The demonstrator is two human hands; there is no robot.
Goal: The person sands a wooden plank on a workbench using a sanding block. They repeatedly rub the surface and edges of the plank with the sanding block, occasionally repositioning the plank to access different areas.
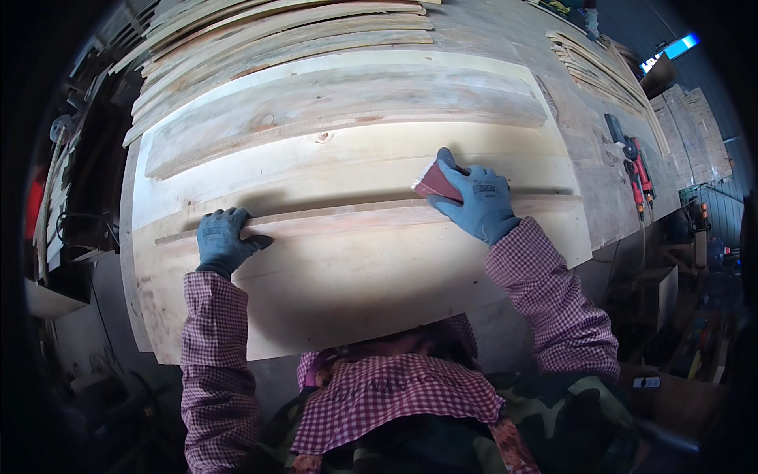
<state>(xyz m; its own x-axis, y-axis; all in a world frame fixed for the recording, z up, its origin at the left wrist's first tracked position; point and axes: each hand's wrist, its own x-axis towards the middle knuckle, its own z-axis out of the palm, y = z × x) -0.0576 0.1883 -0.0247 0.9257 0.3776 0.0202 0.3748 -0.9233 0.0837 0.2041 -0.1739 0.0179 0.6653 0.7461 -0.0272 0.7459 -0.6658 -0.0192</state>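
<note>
A long narrow wooden board point(339, 210) lies across the pale plywood sheet point(379, 292) in front of me, its thin edge turned up. Near the board's left end, my left hand point(227, 237), in a blue-grey work glove, wraps its fingers over the edge, thumb to the right. My right hand point(478, 196), gloved alike, grips a folded piece of reddish-brown sandpaper point(436, 182) over the right part of the board. Whether the sandpaper touches the edge, or wraps a block, I cannot tell. Beyond both hands rests a wider, thicker plank point(339, 107).
Several thin wooden strips point(300, 35) are stacked at the far left, and more strips point(596, 75) lie far right. Red-and-black power tools point(638, 170) with a cord sit near the table's right edge. Stacked boards point(691, 130) stand beyond it.
</note>
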